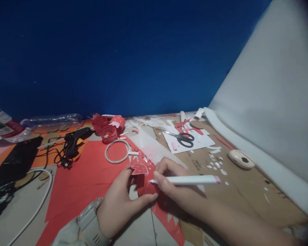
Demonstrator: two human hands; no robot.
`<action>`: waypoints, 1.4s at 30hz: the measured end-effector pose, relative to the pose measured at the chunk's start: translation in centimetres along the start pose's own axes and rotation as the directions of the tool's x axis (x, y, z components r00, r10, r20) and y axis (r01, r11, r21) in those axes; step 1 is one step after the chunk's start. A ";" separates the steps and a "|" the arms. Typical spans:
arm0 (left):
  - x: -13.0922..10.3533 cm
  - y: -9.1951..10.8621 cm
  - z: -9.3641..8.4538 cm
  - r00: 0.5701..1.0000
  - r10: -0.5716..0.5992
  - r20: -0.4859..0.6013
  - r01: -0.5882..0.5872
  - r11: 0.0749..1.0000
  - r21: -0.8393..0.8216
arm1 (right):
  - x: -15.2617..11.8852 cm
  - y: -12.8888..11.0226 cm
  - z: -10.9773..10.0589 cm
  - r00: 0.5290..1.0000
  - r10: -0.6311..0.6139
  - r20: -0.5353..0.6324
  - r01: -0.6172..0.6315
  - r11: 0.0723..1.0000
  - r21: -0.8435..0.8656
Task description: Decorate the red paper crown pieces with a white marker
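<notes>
My left hand (123, 198) is closed around a red paper piece (143, 186) whose pale-edged, jagged top flap (140, 169) carries small light marks. Its thumb presses the near side; the fingers behind are partly hidden. In my right hand (169, 181) is a white marker (192, 180) with a pink end, pinched close to its tip. That tip touches or nearly touches the red paper piece. Beneath both hands lies a large red paper sheet (89, 177) with zigzag cuts along its right side. A ring of tape (105, 156) rests on it, just beyond my left hand.
Black-handled scissors (184, 139) lie on white paper at the back right. Paper scraps (215, 164) and a cream oval device (241, 159) are on the brown cardboard (236, 194). Red rings (109, 133), a black glue gun (73, 141), cables and plastic bottles (53, 120) stand left, before a blue wall.
</notes>
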State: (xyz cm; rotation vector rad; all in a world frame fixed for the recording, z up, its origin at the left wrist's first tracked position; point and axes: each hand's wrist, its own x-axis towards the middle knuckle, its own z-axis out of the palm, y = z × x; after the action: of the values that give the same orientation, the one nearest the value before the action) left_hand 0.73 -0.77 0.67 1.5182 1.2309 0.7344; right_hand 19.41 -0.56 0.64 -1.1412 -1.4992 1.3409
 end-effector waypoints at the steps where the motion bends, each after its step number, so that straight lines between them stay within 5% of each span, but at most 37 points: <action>1: 0.0 -0.1 0.0 1.000 -0.002 -0.003 0.002 1.000 -0.003 | 0.0 0.0 0.0 1.000 -0.017 0.002 0.017 1.000 -0.009; 12: -0.1 0.1 0.1 0.999 0.003 0.036 0.000 0.997 -0.078 | 0.2 0.3 -0.1 1.000 -0.006 0.029 0.003 0.995 0.103; 23: 0.0 -0.4 -0.1 1.000 0.017 0.020 -0.016 1.000 -0.015 | 0.4 0.4 -0.4 0.999 -0.034 0.028 0.033 0.999 0.037; 33: 0.0 -0.3 -0.1 0.998 0.041 0.054 -0.035 0.993 -0.111 | 0.8 0.8 -0.8 0.987 -0.158 0.032 0.156 0.987 0.040; 42: -0.1 -0.6 -0.1 0.998 0.039 0.050 -0.034 0.995 -0.091 | 0.7 0.6 -0.7 0.995 -0.090 0.041 0.087 0.994 0.072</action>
State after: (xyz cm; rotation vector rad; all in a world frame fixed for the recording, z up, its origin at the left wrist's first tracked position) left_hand 0.41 -0.79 0.20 1.4803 1.1201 0.7603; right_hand 19.90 0.34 0.16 -0.9961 -1.5045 1.3550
